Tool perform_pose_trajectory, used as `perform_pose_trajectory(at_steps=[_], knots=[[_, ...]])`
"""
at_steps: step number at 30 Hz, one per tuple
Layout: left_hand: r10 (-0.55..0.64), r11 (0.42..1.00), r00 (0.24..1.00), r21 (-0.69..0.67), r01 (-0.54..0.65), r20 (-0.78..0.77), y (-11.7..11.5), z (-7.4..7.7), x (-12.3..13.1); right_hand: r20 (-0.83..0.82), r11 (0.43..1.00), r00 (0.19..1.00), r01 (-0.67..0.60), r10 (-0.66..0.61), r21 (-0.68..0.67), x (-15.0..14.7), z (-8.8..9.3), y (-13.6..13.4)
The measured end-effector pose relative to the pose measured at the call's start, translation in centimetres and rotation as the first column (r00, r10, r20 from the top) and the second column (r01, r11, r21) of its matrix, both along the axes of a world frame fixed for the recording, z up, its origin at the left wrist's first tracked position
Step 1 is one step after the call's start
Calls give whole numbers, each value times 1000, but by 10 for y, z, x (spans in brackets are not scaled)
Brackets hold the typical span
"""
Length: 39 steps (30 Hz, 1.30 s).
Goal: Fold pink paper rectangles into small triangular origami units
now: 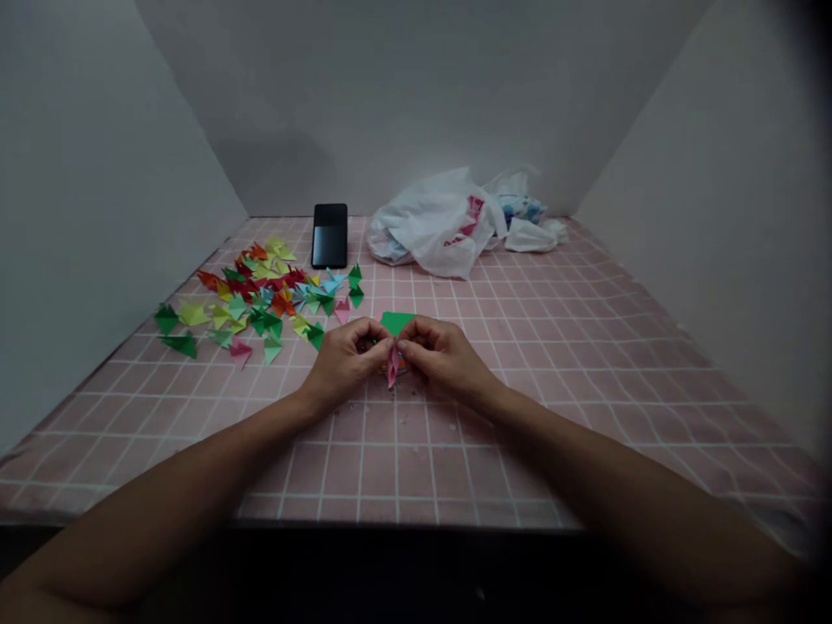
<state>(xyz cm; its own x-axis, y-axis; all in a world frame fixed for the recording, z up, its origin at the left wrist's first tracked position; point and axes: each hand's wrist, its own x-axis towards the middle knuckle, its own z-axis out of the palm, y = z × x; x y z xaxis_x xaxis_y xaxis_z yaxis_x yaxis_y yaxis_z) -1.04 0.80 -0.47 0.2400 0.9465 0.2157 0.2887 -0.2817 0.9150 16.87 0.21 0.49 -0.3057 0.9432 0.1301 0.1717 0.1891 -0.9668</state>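
My left hand (351,354) and my right hand (442,354) meet over the middle of the table. Between their thumbs and fingertips they pinch a small folded piece of pink paper (393,371), its narrow end pointing toward me. Just beyond the fingers lies green paper (398,322), partly covered by the hands. A bit of orange shows beneath the pink piece, mostly hidden. To the left of my left hand spreads a pile of small folded paper cranes (263,321) in red, orange, yellow, green, blue and pink.
A dark smartphone (330,236) lies behind the cranes. White plastic bags (442,221) are heaped at the back, one with red print. Pink checked cloth (552,416) covers the table, with pale walls on the left, right and back. Its near edge is in front of me.
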Motion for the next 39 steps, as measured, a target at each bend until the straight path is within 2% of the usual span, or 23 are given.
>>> perform_pose_trajectory(at_steps=[8, 15, 21, 28, 30, 32, 36, 39], knots=[[-43, 999, 999, -14, 44, 10, -1, 3, 0, 95, 993, 995, -8, -4, 121, 0, -2, 2], [-19, 998, 994, 65, 26, -106, 0, 1, -1, 167, 981, 986, -27, -5, 194, 1, -2, 1], [-100, 993, 990, 60, 106, -104, 0, 4, -4, 213, 962, 975, -110, 56, 251, 6, 1, 4], [-121, 990, 983, 61, 130, -142, 0, 10, -3, 249, 944, 968, -111, 32, 311, 7, 4, 5], [-94, 992, 984, 68, 105, -151, -1, 10, -2, 228, 949, 973, -103, 34, 298, 6, 3, 4], [-20, 997, 991, 71, 30, -134, -2, 10, -1, 171, 962, 985, -47, 0, 271, 6, 2, 4], [171, 985, 985, -35, -169, 36, -1, 13, 0, 4, 983, 994, 112, -114, 148, 5, -2, 5], [265, 959, 955, -135, -248, 131, 0, 15, 0, -39, 995, 997, 71, -69, 70, 1, -7, 6]])
